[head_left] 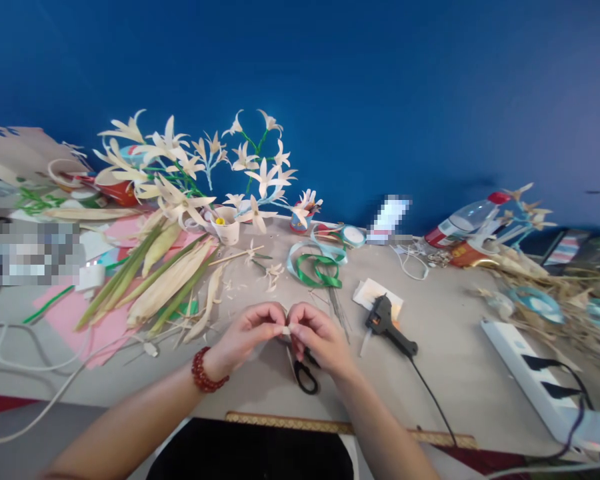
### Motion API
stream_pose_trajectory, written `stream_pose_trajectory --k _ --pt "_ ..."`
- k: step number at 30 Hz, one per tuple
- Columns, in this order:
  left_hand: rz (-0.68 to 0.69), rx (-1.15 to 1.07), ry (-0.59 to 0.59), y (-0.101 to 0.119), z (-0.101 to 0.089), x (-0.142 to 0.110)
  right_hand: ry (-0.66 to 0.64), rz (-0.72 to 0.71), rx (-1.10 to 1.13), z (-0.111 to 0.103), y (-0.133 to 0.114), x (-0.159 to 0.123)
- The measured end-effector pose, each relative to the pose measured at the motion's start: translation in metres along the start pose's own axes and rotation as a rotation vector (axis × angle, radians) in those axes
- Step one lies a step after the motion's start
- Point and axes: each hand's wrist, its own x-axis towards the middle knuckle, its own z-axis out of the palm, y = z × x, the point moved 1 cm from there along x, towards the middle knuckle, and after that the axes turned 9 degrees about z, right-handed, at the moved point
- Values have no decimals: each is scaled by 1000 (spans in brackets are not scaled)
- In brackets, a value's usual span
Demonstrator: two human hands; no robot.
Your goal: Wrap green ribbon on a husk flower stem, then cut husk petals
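My left hand (pixel 250 331) and my right hand (pixel 316 335) meet over the table's front middle, fingers curled. Between their fingertips they pinch one small pale strip (pixel 285 329), like dried husk. A red bead bracelet (pixel 203 373) circles my left wrist. Black-handled scissors (pixel 304 375) lie on the table under my right hand. A black glue gun (pixel 389 324) rests just right of my right hand, its cord trailing toward the front edge.
Pale husk flowers (pixel 190 167) and long dried husks (pixel 165 280) fill the back left, over pink paper (pixel 87 320). Green ribbon (pixel 319 270) lies behind my hands. A white power strip (pixel 540 380) sits at right, a plastic bottle (pixel 463 223) behind it. A wooden ruler (pixel 300 424) lines the front edge.
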Motion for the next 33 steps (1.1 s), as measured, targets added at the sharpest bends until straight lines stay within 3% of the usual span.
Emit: stream_pose_trajectory --k 5,8,14,18,23,28,33 --pt "8 -206 -9 2 -6 4 -13 -97 223 -6 3 2" --pt "16 -233 35 3 -9 6 42 -145 202 -10 3 2" --pt "-17 -163 -9 2 -3 1 70 -141 1 -3 -2 0" --pt "-12 -79 65 1 -2 0 76 -110 -66 -1 -4 -1" --pt "-15 -60 71 1 -3 -1 7 -95 -35 -4 -1 1" --pt "-30 -73 53 -1 -4 -1 35 -75 -17 3 1 0" --pt "-65 -249 -3 -2 -1 0 -25 -20 192 6 6 3"
